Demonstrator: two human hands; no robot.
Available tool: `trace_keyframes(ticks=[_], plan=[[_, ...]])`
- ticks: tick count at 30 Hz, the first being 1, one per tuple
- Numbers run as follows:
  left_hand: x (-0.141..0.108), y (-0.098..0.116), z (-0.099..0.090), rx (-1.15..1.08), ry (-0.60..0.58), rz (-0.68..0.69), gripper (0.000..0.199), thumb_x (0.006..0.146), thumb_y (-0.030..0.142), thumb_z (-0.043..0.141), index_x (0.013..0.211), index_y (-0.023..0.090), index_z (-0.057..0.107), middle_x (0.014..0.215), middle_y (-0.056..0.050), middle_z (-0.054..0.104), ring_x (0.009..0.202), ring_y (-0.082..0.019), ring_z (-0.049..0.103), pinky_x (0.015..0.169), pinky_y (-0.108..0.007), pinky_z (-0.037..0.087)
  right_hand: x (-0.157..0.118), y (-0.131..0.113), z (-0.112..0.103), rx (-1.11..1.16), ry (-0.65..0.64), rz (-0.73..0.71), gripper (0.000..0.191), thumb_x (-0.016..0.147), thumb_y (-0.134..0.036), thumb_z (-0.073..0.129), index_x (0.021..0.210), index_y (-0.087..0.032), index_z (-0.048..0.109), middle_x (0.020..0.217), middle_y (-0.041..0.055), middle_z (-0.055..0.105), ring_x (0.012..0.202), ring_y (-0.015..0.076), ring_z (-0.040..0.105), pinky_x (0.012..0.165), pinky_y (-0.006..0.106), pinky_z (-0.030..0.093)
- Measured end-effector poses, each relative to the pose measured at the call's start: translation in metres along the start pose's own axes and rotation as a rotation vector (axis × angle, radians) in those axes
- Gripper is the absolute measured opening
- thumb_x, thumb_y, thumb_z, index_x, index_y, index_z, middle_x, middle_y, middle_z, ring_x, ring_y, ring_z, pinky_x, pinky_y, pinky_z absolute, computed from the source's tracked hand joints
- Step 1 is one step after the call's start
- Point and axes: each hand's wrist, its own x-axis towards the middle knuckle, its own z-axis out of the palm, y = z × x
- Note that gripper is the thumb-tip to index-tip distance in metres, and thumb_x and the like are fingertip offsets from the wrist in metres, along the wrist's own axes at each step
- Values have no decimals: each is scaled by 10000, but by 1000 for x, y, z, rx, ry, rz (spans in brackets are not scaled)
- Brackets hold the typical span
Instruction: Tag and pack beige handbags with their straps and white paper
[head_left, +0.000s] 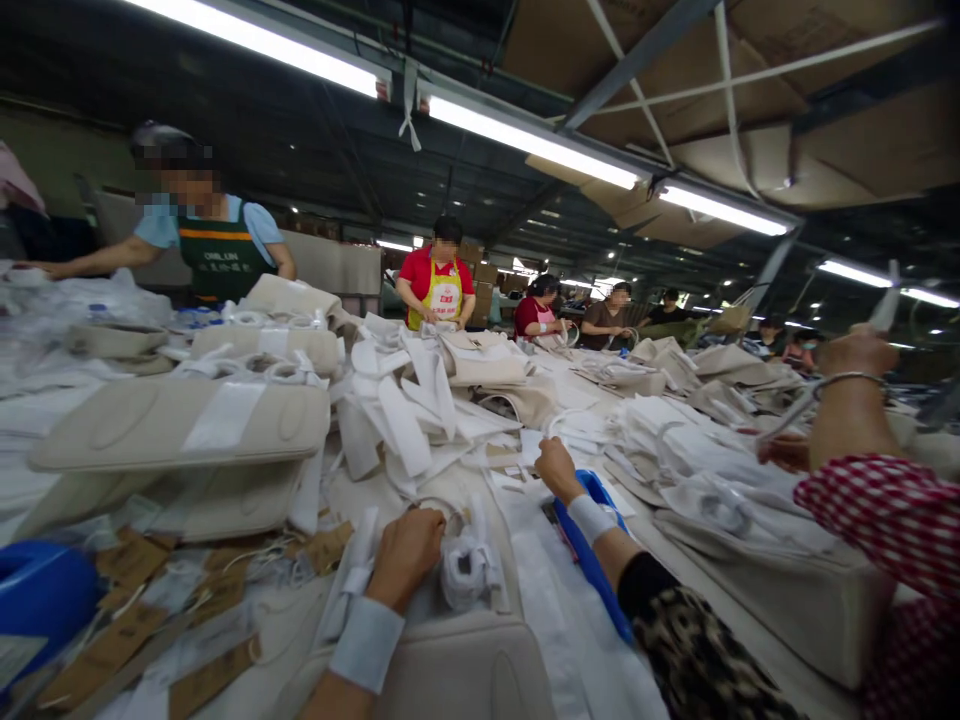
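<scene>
My left hand, with a white band round its wrist, is closed at the handle of a beige bag lying in front of me. Beside that hand, a roll of white wrapping sits against the bag's top. Further forward and to the right, my right hand is held with its fingers pressed together near small white pieces; what is between them is too small to make out. Under my right wrist lies a blue tape dispenser.
Brown paper tags and a blue object lie at the left. Stacked beige bags stand behind them. At right, another person's arm in a checked sleeve reaches over a large bag. Several people work further back.
</scene>
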Motion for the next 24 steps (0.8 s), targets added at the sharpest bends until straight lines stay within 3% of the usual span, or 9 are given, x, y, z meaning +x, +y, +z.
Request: trace_keyframes(ticks=[3, 6, 9, 13, 17, 21, 24], plan=[[0, 0, 0, -6, -3, -4, 321, 945, 269, 381, 889, 212, 692, 1000, -83, 737, 993, -243, 680, 792, -314, 458, -41, 6, 7, 53, -85, -44, 301, 933, -383, 550, 1062, -128, 645, 1127, 122, 654, 1022, 211, 631, 853, 310, 480], [0, 1, -1, -1, -8, 8, 329, 947, 255, 368, 900, 208, 691, 1016, -89, 734, 1010, -247, 675, 795, -320, 459, -78, 8, 17, 86, -148, -13, 510, 839, -548, 617, 1074, -96, 649, 1135, 175, 663, 1017, 288, 650, 778, 328, 480], [0, 2, -2, 7, -16, 21, 330, 943, 253, 369, 905, 201, 693, 1006, -94, 738, 1011, -255, 676, 787, -326, 465, -95, 5, 23, 118, -196, 27, 471, 761, -490, 720, 1019, -98, 678, 1072, 178, 698, 983, 308, 670, 725, 325, 470], [0, 1, -4, 11, -12, 30, 327, 936, 246, 373, 926, 195, 696, 1021, -102, 737, 1016, -267, 676, 792, -341, 473, -94, 1, 25, 155, -210, 48, 230, 785, -290, 712, 957, -138, 697, 1012, 138, 725, 959, 261, 683, 683, 286, 451], [1, 0, -3, 9, -10, 32, 330, 934, 253, 368, 910, 188, 691, 1019, -111, 735, 1007, -282, 678, 790, -359, 478, -89, -1, 27, 150, -200, 71, 333, 763, -223, 736, 1074, -137, 649, 1050, 130, 706, 971, 249, 669, 717, 283, 472], [2, 0, -2, 9, -21, 34, 334, 934, 252, 364, 898, 196, 691, 998, -102, 739, 994, -277, 683, 781, -354, 477, -82, -3, 30, 98, -211, 69, 202, 881, -271, 650, 1031, -136, 644, 1001, 64, 683, 909, 189, 656, 800, 353, 528], [3, 0, -1, 11, -23, 29, 331, 933, 256, 367, 913, 205, 693, 1005, -97, 738, 999, -275, 682, 778, -350, 473, -62, -8, 25, 42, -131, 29, 230, 943, -313, 575, 1092, -144, 622, 1072, 60, 653, 971, 192, 635, 861, 402, 530]])
